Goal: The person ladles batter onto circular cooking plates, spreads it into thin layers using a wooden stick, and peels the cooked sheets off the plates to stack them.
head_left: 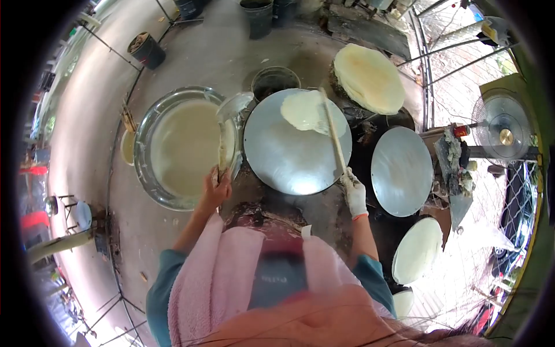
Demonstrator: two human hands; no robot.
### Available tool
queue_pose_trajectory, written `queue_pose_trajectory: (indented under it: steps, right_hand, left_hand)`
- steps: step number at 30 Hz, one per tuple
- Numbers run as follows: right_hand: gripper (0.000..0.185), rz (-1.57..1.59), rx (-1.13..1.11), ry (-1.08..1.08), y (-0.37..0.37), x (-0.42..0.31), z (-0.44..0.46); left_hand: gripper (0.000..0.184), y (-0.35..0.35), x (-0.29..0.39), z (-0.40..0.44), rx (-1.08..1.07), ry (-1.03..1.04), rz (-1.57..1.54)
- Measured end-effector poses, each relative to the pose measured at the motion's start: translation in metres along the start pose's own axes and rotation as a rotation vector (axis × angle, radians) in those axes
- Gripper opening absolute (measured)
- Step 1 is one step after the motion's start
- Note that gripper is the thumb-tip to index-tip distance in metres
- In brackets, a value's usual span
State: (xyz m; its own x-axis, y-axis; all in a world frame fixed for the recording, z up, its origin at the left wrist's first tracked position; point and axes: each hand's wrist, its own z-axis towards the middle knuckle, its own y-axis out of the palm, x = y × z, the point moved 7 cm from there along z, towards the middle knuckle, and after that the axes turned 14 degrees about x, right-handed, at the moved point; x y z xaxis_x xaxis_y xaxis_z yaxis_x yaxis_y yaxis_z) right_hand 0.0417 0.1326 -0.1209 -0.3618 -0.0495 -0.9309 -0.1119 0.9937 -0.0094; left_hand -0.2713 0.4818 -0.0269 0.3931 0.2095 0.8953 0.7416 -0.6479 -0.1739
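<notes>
My left hand [217, 186], bare, is closed round the handle of a batter-coated ladle [234, 106], whose bowl is over the right rim of a large metal basin [144, 179] of pale batter [188, 147]. My right hand [354, 194], in a white glove, grips a long wooden spreader [334, 136]. Its far end touches a patch of pale batter [302, 111] on the upper part of a round metal griddle [289, 159].
A large flat round of pale food [370, 78] lies at the upper right. Another bare griddle [402, 172] and a batter-covered one [417, 250] stand at right. Beyond are a fan [504, 130], a dark pot [275, 82] and a bucket [146, 51].
</notes>
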Motion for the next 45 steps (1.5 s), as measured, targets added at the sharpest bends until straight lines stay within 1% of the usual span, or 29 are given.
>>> queue_pose_trajectory:
  steps: [2, 4, 6, 7, 8, 9, 10, 12, 13, 14, 15, 16, 17, 20, 21, 22, 23, 25, 27, 30, 32, 33, 34, 35, 38, 39, 42, 44, 45]
  right_hand:
    - [0.034, -0.182, -0.218, 0.144, 0.026, -0.017, -0.014]
    - [0.035, -0.332, -0.377, 0.259, 0.05, -0.013, -0.024]
    - [0.029, -0.404, -0.413, 0.353, 0.054, -0.017, -0.029]
    - [0.027, -0.303, -0.428, 0.242, 0.054, -0.036, -0.025]
    - [0.026, -0.201, -0.441, 0.134, 0.049, -0.053, -0.017]
    - [0.03, -0.16, -0.373, 0.188, 0.022, -0.015, 0.026]
    - [0.031, -0.085, -0.37, 0.1, 0.017, -0.036, 0.037]
    - [0.03, -0.179, -0.336, 0.131, 0.016, -0.044, 0.057]
    - [0.028, -0.321, -0.454, 0.143, 0.032, -0.056, 0.043]
    - [0.026, -0.389, -0.567, 0.23, 0.046, -0.054, 0.029]
    - [0.026, -0.464, -0.582, 0.254, 0.056, -0.048, 0.022]
    - [0.026, -0.541, -0.594, 0.281, 0.062, -0.043, 0.016]
    - [0.028, -0.54, -0.66, 0.238, 0.066, -0.05, 0.012]
    - [0.03, -0.309, -0.684, 0.019, 0.052, -0.048, 0.06]
    - [0.031, -0.32, -0.605, 0.057, 0.047, -0.057, 0.077]
    - [0.031, -0.327, -0.525, 0.095, 0.043, -0.07, 0.091]
    - [0.031, -0.435, -0.564, 0.162, 0.048, -0.073, 0.093]
    - [0.031, -0.6, -0.68, 0.259, 0.059, -0.079, 0.078]
    - [0.03, -0.677, -0.814, 0.297, 0.074, -0.074, 0.053]
    - [0.032, -0.456, -0.932, 0.161, 0.07, -0.045, 0.066]
    - [0.035, -0.402, -0.831, 0.214, 0.068, -0.057, 0.096]
    - [0.036, -0.373, -0.78, 0.238, 0.067, -0.063, 0.111]
    - [0.036, -0.219, -0.722, 0.179, 0.074, -0.073, 0.123]
    - [0.038, -0.454, -0.71, 0.159, 0.072, -0.074, 0.135]
    - [0.038, -0.82, -0.899, 0.288, 0.084, -0.098, 0.082]
    - [0.039, -0.757, -0.992, 0.266, 0.087, -0.087, 0.074]
    - [0.039, -0.76, -1.02, 0.3, 0.077, -0.09, 0.065]
    - [0.041, -0.734, -1.017, 0.245, 0.075, -0.093, 0.099]
    - [0.043, -0.513, -0.974, 0.241, 0.082, -0.072, 0.126]
  left_hand:
    - [0.02, 0.013, 0.018, -0.008, -0.005, 0.007, 0.105]
    - [0.014, 0.023, 0.072, -0.023, 0.322, 1.08, 0.591]
    - [0.011, 0.038, 0.051, -0.035, 0.431, 1.358, 0.909]
    - [0.011, 0.029, 0.031, -0.03, 0.379, 1.096, 0.966]
    - [0.012, 0.017, 0.012, -0.023, 0.339, 0.817, 0.823]
    - [0.016, 0.007, 0.002, -0.023, 0.346, 0.548, 0.677]
    - [0.023, 0.002, 0.021, -0.028, 0.361, 0.271, 0.339]
    - [0.029, 0.003, 0.045, -0.03, 0.494, 0.423, 0.35]
    - [0.026, 0.018, 0.057, -0.036, 0.602, 0.847, 0.709]
    - [0.024, 0.04, 0.058, -0.049, 0.688, 1.27, 1.075]
    - [0.014, 0.044, 0.059, -0.051, 0.72, 1.236, 1.099]
    - [0.012, 0.045, 0.053, -0.053, 0.676, 1.187, 1.077]
    - [0.01, 0.046, 0.045, -0.055, 0.634, 1.137, 1.053]
    - [0.007, 0.04, 0.029, -0.058, 0.557, 1.015, 0.987]
    - [0.007, 0.039, 0.023, -0.061, 0.543, 0.971, 0.966]
    - [0.007, 0.031, 0.012, -0.059, 0.563, 0.751, 0.731]
    - [0.008, 0.025, -0.003, -0.058, 0.575, 0.534, 0.495]
    - [0.01, 0.026, -0.015, -0.061, 0.601, 0.214, 0.221]
    - [0.014, 0.03, -0.018, -0.072, 0.641, -0.008, 0.141]
    - [0.016, 0.031, -0.032, -0.077, 0.62, 0.047, 0.26]
    - [0.016, 0.026, -0.054, -0.073, 0.582, 0.286, 0.482]
    - [0.016, 0.028, -0.055, -0.075, 0.574, 0.306, 0.496]
    - [0.017, 0.032, -0.046, -0.078, 0.567, 0.327, 0.509]
    - [0.016, 0.034, -0.042, -0.082, 0.574, 0.254, 0.425]
    - [0.017, 0.038, -0.039, -0.092, 0.626, -0.01, 0.246]
    - [0.018, 0.037, -0.045, -0.096, 0.648, -0.107, 0.196]
    - [0.017, 0.038, -0.037, -0.108, 0.708, 0.282, 0.492]
    - [0.018, 0.037, -0.035, -0.113, 0.728, 0.1, 0.382]
    - [0.019, 0.037, -0.032, -0.114, 0.735, 0.012, 0.326]
